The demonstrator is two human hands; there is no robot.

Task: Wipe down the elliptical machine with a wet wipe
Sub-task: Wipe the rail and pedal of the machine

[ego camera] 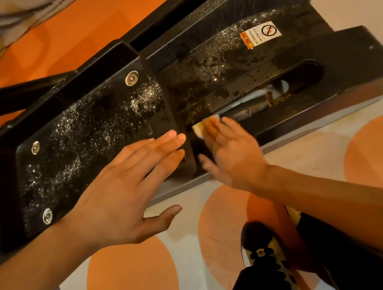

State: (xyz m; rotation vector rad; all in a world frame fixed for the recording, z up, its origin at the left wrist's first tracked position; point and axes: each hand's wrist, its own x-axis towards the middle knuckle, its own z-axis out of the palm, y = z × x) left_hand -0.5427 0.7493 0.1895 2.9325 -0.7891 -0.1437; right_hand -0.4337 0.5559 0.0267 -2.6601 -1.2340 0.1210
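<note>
The black base cover of the elliptical machine (97,124) lies across the floor, speckled with white dust and wet patches. My left hand (127,187) rests flat on its near edge, fingers straight and thumb spread off the side. My right hand (229,154) presses a small pale wet wipe (199,128) with straight fingers against the cover, at the near end of a long slot (277,91). Only a corner of the wipe shows beyond my fingertips, and the hand is blurred.
A warning sticker (260,34) sits on the cover's far part, and silver bolts (131,78) on the left panel. The floor (311,151) is pale with orange circles. My black shoe (264,246) and dark trouser leg are at the bottom right.
</note>
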